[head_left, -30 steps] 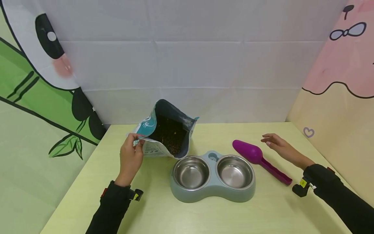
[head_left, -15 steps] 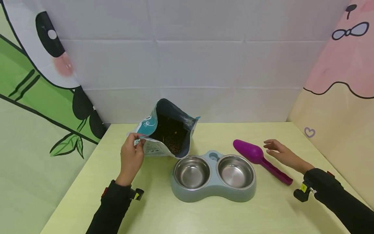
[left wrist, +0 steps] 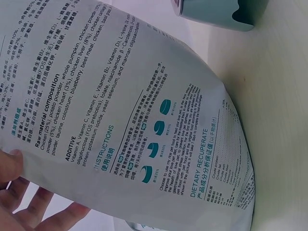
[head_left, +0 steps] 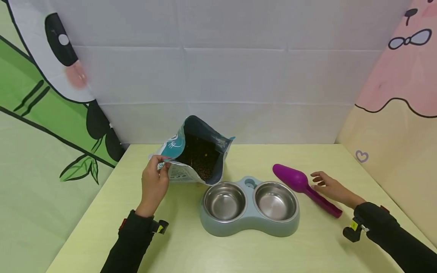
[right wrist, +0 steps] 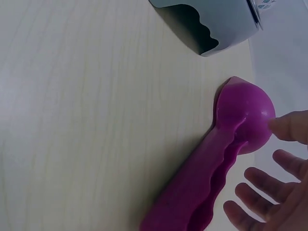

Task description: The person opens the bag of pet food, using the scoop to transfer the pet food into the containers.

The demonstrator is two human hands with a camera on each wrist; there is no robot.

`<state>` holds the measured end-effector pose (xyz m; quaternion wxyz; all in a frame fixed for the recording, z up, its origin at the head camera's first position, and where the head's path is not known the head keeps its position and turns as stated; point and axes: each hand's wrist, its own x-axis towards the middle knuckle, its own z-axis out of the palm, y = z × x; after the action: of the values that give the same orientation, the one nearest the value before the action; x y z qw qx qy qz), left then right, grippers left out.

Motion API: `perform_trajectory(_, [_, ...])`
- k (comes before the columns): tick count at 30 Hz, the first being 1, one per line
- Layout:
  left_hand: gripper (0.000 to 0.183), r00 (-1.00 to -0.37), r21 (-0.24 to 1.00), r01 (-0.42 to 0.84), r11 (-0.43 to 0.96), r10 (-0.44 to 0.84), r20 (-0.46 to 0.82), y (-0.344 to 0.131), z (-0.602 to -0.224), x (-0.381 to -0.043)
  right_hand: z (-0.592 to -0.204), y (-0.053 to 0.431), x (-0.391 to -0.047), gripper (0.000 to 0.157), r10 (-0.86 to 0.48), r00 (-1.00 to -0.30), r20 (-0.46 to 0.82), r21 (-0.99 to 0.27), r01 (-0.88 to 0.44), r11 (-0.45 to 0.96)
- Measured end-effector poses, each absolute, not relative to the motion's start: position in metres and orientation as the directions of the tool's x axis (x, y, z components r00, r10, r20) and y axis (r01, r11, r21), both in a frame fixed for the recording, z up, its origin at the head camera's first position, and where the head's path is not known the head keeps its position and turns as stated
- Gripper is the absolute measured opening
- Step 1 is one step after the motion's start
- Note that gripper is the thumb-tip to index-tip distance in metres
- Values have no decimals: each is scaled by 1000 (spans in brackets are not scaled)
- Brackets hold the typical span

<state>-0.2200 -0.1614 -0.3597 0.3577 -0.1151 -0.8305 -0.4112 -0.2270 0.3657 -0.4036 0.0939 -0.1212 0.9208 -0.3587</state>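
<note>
My left hand (head_left: 155, 185) pinches the rim of a pet food bag (head_left: 177, 172), thumb on the near side. The bag leans toward me with its mouth wide, and brown kibble (head_left: 199, 157) shows inside. In the left wrist view its printed back panel (left wrist: 120, 120) fills most of the frame. My right hand (head_left: 332, 187), fingers loosely bent and holding nothing, is just to the right of a purple scoop (head_left: 297, 180). That scoop lies face down on the table, handle pointing to the near right. In the right wrist view the thumb overlaps the edge of the scoop's bowl (right wrist: 248, 113).
A blue-grey double bowl stand (head_left: 249, 227) with two steel bowls, left (head_left: 224, 203) and right (head_left: 275, 203), sits mid-table between the bag and the scoop. The pale wood table (head_left: 191, 254) meets a white backdrop (head_left: 235, 87) behind and printed side panels left and right.
My right hand has come lower and nearer to the scoop's handle, its fingers bending a little more. The left hand and the bag stay nearly as they were.
</note>
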Motion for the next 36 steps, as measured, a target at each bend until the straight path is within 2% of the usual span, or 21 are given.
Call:
perform_trajectory(5, [14,-717,597,486,639,-99,690,-161,-360,-220,-410,365,-225,52,-269,-950,-157,-660,-102,745])
perform_trajectory(15, [13,-721,600,482,638,-100,685,-160,-359,-218,-423,365,-224,62,-198,-966,-166,-500,-90,861])
perform_trajectory(21, [13,-713,595,490,637,-98,694,-160,-359,-219,-427,364,-223,56,-180,-970,-164,-455,-87,886])
perform_trajectory(28, [14,-710,592,498,634,-95,698,-159,-358,-219,-432,363,-223,51,-179,-971,-160,-479,-82,874])
perform_trajectory(36, [12,-717,605,494,624,-102,690,-159,-357,-219,-433,356,-226,36,-234,-966,-111,-493,-151,857])
